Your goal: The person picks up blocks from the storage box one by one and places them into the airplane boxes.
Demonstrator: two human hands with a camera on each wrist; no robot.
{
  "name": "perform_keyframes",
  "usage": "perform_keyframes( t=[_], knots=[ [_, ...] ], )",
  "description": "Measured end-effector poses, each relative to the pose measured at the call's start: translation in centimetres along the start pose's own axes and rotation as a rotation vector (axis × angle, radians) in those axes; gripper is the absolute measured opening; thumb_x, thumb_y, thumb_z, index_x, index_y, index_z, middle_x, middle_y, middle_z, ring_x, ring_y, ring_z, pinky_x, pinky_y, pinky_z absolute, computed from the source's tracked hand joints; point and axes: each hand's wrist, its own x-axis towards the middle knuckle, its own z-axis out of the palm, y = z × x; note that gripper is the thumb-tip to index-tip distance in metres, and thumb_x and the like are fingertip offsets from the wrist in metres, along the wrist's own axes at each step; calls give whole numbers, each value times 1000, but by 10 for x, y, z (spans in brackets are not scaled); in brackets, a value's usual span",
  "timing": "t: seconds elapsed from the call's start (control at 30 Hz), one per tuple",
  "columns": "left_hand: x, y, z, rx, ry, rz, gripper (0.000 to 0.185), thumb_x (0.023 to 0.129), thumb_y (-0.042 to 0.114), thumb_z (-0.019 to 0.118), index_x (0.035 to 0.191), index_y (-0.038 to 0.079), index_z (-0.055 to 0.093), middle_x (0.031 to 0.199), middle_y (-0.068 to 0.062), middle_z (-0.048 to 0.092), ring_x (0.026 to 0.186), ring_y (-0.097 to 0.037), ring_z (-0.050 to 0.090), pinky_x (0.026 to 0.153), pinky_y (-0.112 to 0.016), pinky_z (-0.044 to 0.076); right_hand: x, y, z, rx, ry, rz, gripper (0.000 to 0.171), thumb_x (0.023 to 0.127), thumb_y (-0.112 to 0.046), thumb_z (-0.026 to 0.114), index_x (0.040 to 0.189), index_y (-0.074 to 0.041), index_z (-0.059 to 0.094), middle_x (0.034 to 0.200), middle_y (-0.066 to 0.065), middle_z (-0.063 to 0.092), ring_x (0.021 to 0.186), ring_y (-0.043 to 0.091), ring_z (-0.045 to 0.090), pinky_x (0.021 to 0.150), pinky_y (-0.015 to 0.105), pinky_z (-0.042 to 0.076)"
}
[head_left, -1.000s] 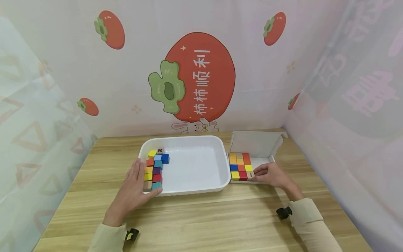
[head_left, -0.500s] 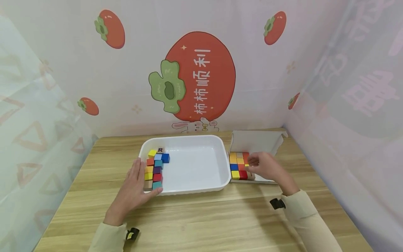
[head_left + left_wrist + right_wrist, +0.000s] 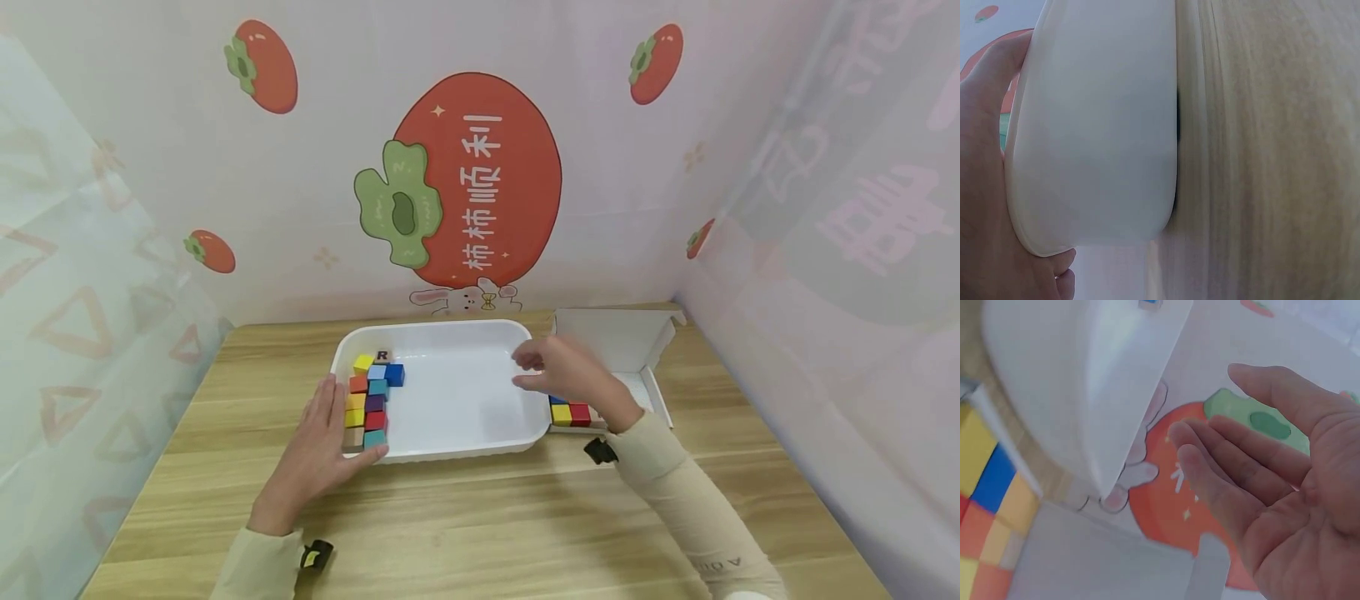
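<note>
My left hand [image 3: 311,454] rests on the left front corner of a white plastic tray [image 3: 450,455], its fingers along the left side and its thumb at the front rim. In the left wrist view the hand [image 3: 988,162] lies against the rim of the tray [image 3: 1097,125]. Several colored wooden cubes [image 3: 375,422] sit along the tray's left end, one marked R [image 3: 383,356]. Over the tray's right edge hovers my right hand [image 3: 573,379], blurred. The right wrist view shows this hand [image 3: 1285,481] empty, thumb apart from the fingers.
To the tray's right stands a white cardboard box [image 3: 658,404], its lid [image 3: 611,333] raised. Several cubes [image 3: 1000,481] fill its left part, partly hidden by my right arm in the head view. Behind the wooden table [image 3: 465,525] hangs a printed cloth [image 3: 315,192].
My right hand has left the cubes at the front of the box and moved left, up to the tray's right edge. The left hand has stayed at the tray corner.
</note>
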Motion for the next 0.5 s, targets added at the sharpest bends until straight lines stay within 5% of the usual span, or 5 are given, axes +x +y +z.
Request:
perform_keyframes(
  t=[0.5],
  knots=[
    [1, -1, 0, -4, 0, -9, 131, 85, 80, 63, 169, 4, -2, 179, -19, -6, 165, -45, 2, 128, -70, 17, 90, -49, 33, 87, -105, -145, 36, 95, -21, 81, 128, -7, 75, 121, 9, 78, 115, 29, 75, 99, 35, 63]
  ],
)
